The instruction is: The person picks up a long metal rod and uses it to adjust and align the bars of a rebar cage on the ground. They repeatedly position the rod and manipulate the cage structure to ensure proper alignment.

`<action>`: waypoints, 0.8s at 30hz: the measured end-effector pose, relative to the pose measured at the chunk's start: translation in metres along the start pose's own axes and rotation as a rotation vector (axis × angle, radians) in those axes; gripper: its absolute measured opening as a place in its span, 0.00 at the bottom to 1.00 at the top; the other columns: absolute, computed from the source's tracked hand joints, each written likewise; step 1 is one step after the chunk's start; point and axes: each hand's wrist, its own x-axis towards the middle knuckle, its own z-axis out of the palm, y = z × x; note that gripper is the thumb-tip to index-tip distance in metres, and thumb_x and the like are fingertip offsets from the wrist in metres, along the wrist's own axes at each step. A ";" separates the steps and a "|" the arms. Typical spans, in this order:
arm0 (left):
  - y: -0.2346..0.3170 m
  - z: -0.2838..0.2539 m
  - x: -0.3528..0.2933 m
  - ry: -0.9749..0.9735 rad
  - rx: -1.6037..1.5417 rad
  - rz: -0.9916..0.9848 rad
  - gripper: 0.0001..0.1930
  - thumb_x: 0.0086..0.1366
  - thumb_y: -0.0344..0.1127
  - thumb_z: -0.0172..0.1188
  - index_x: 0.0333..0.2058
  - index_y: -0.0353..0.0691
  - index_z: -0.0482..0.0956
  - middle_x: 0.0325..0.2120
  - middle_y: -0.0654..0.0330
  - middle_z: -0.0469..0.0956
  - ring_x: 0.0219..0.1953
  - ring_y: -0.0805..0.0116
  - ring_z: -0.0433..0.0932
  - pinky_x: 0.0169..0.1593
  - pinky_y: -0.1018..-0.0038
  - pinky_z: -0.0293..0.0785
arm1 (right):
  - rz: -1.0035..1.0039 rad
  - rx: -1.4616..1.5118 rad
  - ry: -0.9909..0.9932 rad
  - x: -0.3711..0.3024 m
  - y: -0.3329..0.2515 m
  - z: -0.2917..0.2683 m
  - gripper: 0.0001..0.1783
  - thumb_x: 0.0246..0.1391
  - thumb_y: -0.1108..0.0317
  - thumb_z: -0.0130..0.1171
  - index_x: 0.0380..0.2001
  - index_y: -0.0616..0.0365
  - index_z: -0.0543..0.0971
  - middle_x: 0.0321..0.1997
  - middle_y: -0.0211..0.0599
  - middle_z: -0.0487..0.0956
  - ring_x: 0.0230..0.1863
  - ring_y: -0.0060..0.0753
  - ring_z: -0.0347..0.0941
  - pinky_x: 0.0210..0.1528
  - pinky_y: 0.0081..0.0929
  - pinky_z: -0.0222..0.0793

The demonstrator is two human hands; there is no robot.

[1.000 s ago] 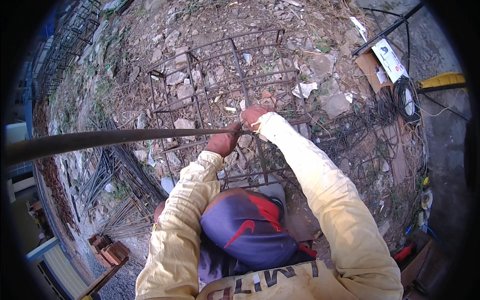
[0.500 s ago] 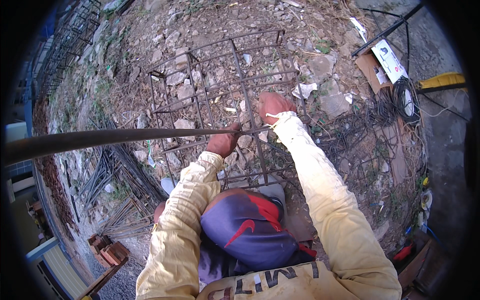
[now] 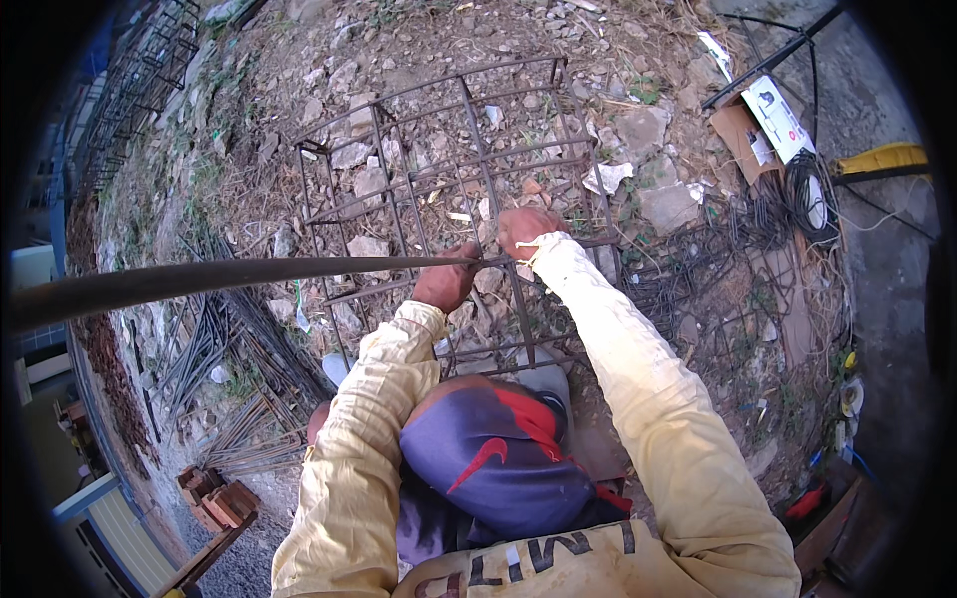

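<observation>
A rebar cage [image 3: 485, 159], made of rusty bars in a grid, rests on the stony ground in front of me. My left hand [image 3: 445, 279] is closed around the far end of a long steel bar [image 3: 249, 271], which reaches out to the left rim and looks thickest there. That end meets the cage near a crossing of bars. Just right of the crossing, my right hand [image 3: 528, 231] is closed, with its fingers curled down against the cage. Whatever it grips is hidden beneath the knuckles.
Loose thin rods [image 3: 249, 349] lie in a heap at left, near some red bricks [image 3: 224, 503]. More cages [image 3: 140, 90] stand far left. A cardboard box [image 3: 743, 140], coiled black wire [image 3: 805, 199] and a yellow object [image 3: 882, 159] are at right. My knee [image 3: 488, 448] is close below the cage.
My right hand has moved left and slightly toward me, closer to the bar crossing and my left hand. The left hand and long bar stay nearly still.
</observation>
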 end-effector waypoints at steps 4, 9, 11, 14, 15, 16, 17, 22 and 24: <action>-0.007 0.001 -0.001 -0.011 -0.027 -0.020 0.08 0.70 0.37 0.51 0.40 0.39 0.69 0.32 0.42 0.77 0.38 0.37 0.76 0.40 0.51 0.71 | -0.047 0.001 -0.018 0.014 -0.006 0.012 0.10 0.47 0.63 0.55 0.30 0.54 0.81 0.37 0.48 0.81 0.43 0.55 0.78 0.48 0.48 0.72; -0.004 0.001 0.001 -0.014 -0.070 0.024 0.08 0.70 0.38 0.50 0.40 0.40 0.69 0.31 0.42 0.78 0.37 0.36 0.77 0.38 0.50 0.71 | -0.120 -0.016 0.045 0.027 0.009 0.028 0.10 0.46 0.64 0.54 0.27 0.55 0.80 0.33 0.50 0.81 0.41 0.56 0.78 0.46 0.49 0.72; -0.003 0.001 0.001 -0.023 -0.075 0.020 0.08 0.71 0.38 0.49 0.40 0.40 0.68 0.31 0.42 0.77 0.36 0.36 0.76 0.38 0.50 0.71 | -0.124 -0.030 0.025 0.031 0.008 0.032 0.09 0.44 0.65 0.54 0.25 0.56 0.80 0.32 0.50 0.81 0.40 0.57 0.78 0.46 0.49 0.72; -0.004 -0.001 0.000 -0.049 -0.055 -0.012 0.08 0.71 0.39 0.48 0.40 0.41 0.68 0.31 0.41 0.77 0.36 0.35 0.76 0.37 0.48 0.71 | -0.135 -0.021 0.057 0.032 0.005 0.037 0.08 0.44 0.65 0.54 0.25 0.56 0.80 0.32 0.51 0.81 0.40 0.57 0.78 0.46 0.49 0.72; -0.004 -0.004 -0.001 -0.058 -0.042 -0.034 0.08 0.71 0.39 0.48 0.40 0.42 0.68 0.31 0.40 0.78 0.36 0.33 0.76 0.37 0.47 0.71 | -0.134 -0.014 0.016 0.031 0.004 0.035 0.09 0.46 0.65 0.54 0.25 0.55 0.80 0.32 0.51 0.81 0.41 0.57 0.78 0.45 0.49 0.72; -0.004 -0.006 -0.003 -0.067 -0.030 -0.057 0.08 0.71 0.40 0.48 0.41 0.42 0.67 0.31 0.39 0.78 0.37 0.32 0.76 0.37 0.45 0.71 | -0.132 -0.015 0.012 0.029 0.001 0.033 0.09 0.46 0.65 0.54 0.26 0.56 0.80 0.32 0.51 0.81 0.41 0.56 0.78 0.45 0.49 0.72; -0.005 -0.005 -0.003 -0.057 -0.024 -0.045 0.08 0.71 0.40 0.48 0.41 0.43 0.67 0.31 0.39 0.78 0.36 0.32 0.76 0.37 0.45 0.71 | -0.125 -0.017 0.012 0.030 0.001 0.034 0.09 0.47 0.64 0.54 0.27 0.56 0.80 0.32 0.52 0.81 0.41 0.56 0.78 0.45 0.49 0.72; 0.000 0.007 0.008 -0.055 -0.039 0.015 0.08 0.71 0.40 0.49 0.42 0.44 0.67 0.31 0.39 0.78 0.36 0.32 0.76 0.37 0.45 0.71 | -0.034 0.042 0.020 0.017 0.057 0.083 0.16 0.54 0.57 0.55 0.42 0.52 0.80 0.42 0.47 0.81 0.47 0.52 0.78 0.50 0.44 0.73; -0.003 -0.001 0.000 -0.044 -0.041 0.008 0.08 0.71 0.40 0.49 0.42 0.43 0.67 0.32 0.39 0.78 0.37 0.32 0.77 0.37 0.45 0.71 | 0.016 0.148 0.241 -0.008 0.042 0.065 0.12 0.54 0.61 0.54 0.36 0.56 0.77 0.35 0.51 0.80 0.40 0.56 0.78 0.44 0.48 0.73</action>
